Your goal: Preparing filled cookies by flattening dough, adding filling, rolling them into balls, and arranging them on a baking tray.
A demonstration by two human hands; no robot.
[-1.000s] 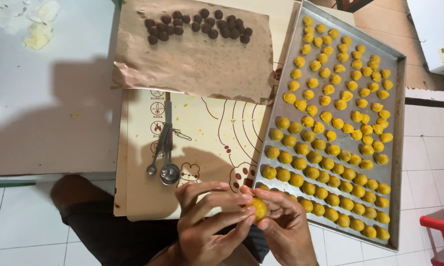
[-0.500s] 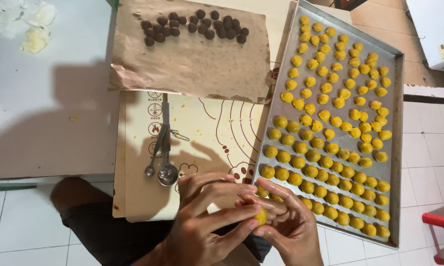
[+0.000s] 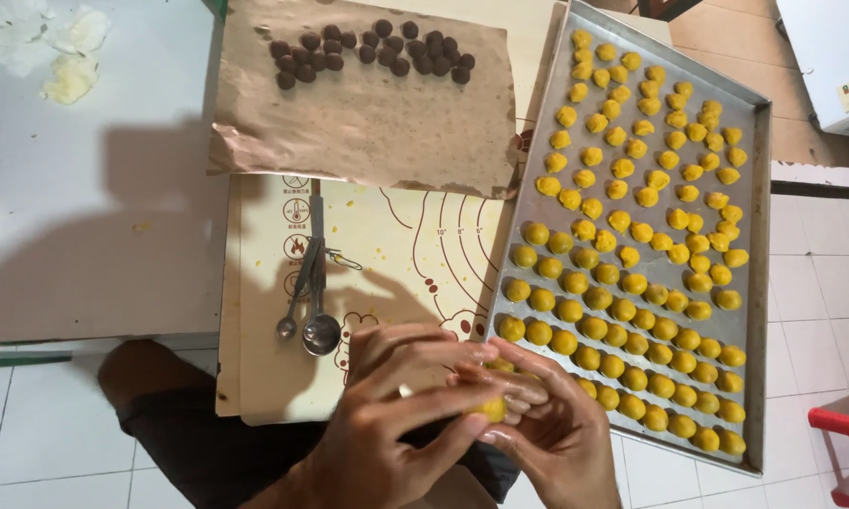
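Both my hands meet at the bottom centre, cupped around one small yellow dough ball (image 3: 492, 408). My left hand (image 3: 396, 415) wraps it from the left, and my right hand (image 3: 547, 424) presses against it from the right with fingers laid over it. Just to the right lies a long metal baking tray (image 3: 762, 283) filled with rows of several yellow dough balls (image 3: 632, 254). Above, a sheet of brown paper (image 3: 368, 123) carries several dark brown filling balls (image 3: 377, 52) along its top edge.
A cream baking mat (image 3: 396, 254) with printed circles lies under the hands. Metal measuring spoons (image 3: 311, 292) rest on it to the left. Scraps of pale dough (image 3: 66, 57) sit on the white table at the top left. A red stool (image 3: 848, 443) stands on the tiled floor, lower right.
My hands have closed more tightly over the yellow ball, which shows less than a second ago. The hands have shifted slightly; tray, paper and spoons have not moved.
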